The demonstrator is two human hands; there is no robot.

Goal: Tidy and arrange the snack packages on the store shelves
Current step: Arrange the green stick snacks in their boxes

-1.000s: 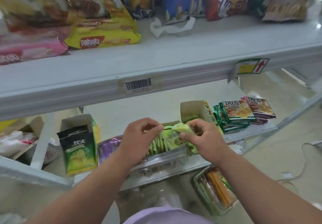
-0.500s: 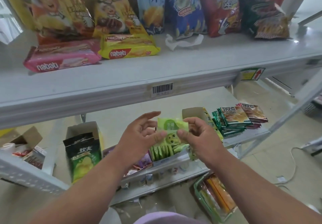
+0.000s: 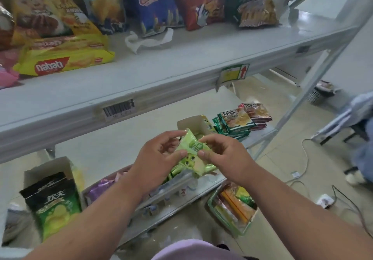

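Pale tiled floor [image 3: 282, 158], cables [image 3: 306, 154], white wall [image 3: 355, 53]

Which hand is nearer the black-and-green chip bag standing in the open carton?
Left. The left hand grips the light green packet just right of the black-and-green chip bag; the right hand holds the packet's far side, farther right.

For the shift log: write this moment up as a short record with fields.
held item: light green snack packet, pinched at both sides
left hand: left hand, thumb and fingers on the packet's left edge
right hand: right hand, thumb and fingers on its right edge
below the packet: open box of matching green packets on the lower shelf
upper shelf: yellow Nabati pack lying flat, chip bags standing behind
floor: green basket of snacks
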